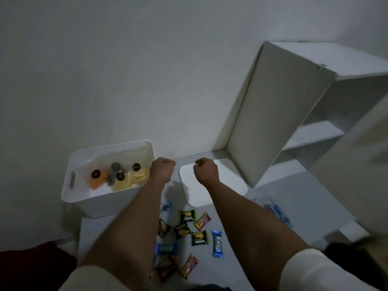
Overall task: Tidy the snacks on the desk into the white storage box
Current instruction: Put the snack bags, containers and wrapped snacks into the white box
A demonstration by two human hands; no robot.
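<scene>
Task status: partly done, by judgement. Landmark: white storage box.

Shelf unit: well right of box, against wall, open face turned right.

Desk: carries box at far left corner.

Box: long axis roughly left-right, tilted slightly up toward the right; open top up, handle slot on left end wall. Already holds packets: orange packet at inner left, yellow packet at inner right, grey item between, too dim to identify. Room left inside.

Lid: flat on desk just right of box, off, long axis roughly parallel to box.

Left hand: over right end of box, fingers curled into fist; nothing visibly held.

Right hand: right of box, above lid, fingers curled likewise; nothing visible in grip.

Loose snacks still on desk, near side of box, scattered at mixed angles:
- green-edged packets, cluster of three, nearest box.
- red-and-yellow bar, long axis diagonal, beside green cluster.
- blue bar, long axis near-far, farthest right of group.
- second blue packet, long axis left-right.
- further bars nearest camera, diagonal.

Remaining: all loose snacks into box; lid possibly after.
</scene>
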